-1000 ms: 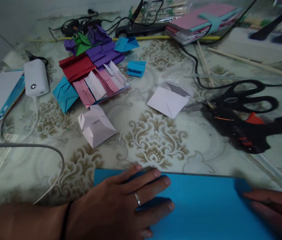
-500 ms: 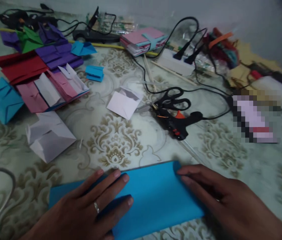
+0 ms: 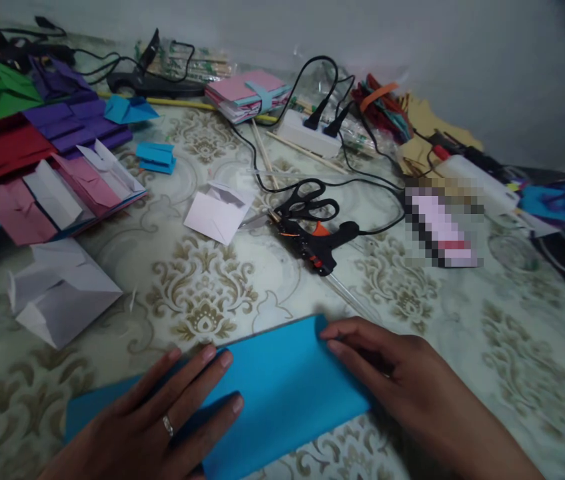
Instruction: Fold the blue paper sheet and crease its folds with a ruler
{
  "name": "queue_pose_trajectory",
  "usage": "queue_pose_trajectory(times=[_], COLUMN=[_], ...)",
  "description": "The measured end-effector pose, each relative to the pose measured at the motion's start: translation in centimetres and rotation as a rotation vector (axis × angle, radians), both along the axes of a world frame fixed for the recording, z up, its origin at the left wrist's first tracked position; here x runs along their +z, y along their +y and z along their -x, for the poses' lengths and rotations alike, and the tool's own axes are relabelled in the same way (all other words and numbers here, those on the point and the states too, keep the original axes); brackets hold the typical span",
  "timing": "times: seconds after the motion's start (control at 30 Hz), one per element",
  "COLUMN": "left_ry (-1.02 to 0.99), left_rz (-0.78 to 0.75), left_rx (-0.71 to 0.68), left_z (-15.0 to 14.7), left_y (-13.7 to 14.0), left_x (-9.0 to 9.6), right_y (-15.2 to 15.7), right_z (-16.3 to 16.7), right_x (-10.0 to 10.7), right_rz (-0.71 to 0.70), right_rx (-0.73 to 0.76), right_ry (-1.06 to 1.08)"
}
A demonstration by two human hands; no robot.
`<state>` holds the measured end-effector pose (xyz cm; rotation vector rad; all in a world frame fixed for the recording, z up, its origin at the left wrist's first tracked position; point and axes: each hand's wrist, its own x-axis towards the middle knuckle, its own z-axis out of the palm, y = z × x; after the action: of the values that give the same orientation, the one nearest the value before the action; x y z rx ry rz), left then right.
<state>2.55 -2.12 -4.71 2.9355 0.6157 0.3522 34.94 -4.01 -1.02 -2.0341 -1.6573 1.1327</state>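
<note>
A folded sheet of blue paper (image 3: 282, 387) lies on the patterned cloth in front of me. My left hand (image 3: 162, 420), with a ring on one finger, rests flat on its left part, fingers spread. At the far right corner, my right hand (image 3: 397, 367) pinches the paper's edge between thumb and fingers. Beyond the sheet lie a black glue gun (image 3: 309, 247) with a clear glue stick in it and black-handled scissors (image 3: 312, 200). A small white paper envelope (image 3: 217, 215) sits beside the scissors' blades.
Folded paper pieces in red (image 3: 2, 147), purple (image 3: 77, 127) and pink (image 3: 17, 207) spread along the left, near a larger white folded paper (image 3: 65, 293). At the back, a white power strip (image 3: 307, 133) with black cables stands beside a bundle of paper (image 3: 247, 93).
The camera view has swung to the right, so everything appears shifted left. Both hands keep their places on the blue paper.
</note>
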Motion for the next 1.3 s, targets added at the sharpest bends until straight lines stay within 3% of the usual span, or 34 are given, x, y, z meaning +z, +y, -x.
queue_pose_trajectory(times=[0.3,0.7,0.8,1.0,1.17,1.3], left_ry=[0.023,0.045,0.086,0.088,0.089,0.126], left_rz=[-0.018,0.040,0.054,0.082,0.099,0.071], left_rx=[0.006,0.028,0.016,0.032,0.060,0.053], left_z=[0.0,0.5,0.6,0.6,0.6,0.6], left_y=[0.0,-0.8,-0.8,-1.1,-1.4,-1.5], left_x=[0.2,1.3,1.8,2.3,2.5,2.5], right_y=[0.2,-0.2,-0.4,-1.0,-2.0,-3.4], right_z=[0.2,0.2,0.3,0.7,1.6,3.8], right_x=[0.4,0.0,-0.6,-1.4,-1.9,-2.0], right_rz=[-0.003,-0.151,-0.250,-0.611,-0.670,-0.664], right_rx=[0.013,0.072,0.127,0.334,0.473,0.446], right_ry=[0.033,0.002,-0.079,-0.353,-0.511,-0.622])
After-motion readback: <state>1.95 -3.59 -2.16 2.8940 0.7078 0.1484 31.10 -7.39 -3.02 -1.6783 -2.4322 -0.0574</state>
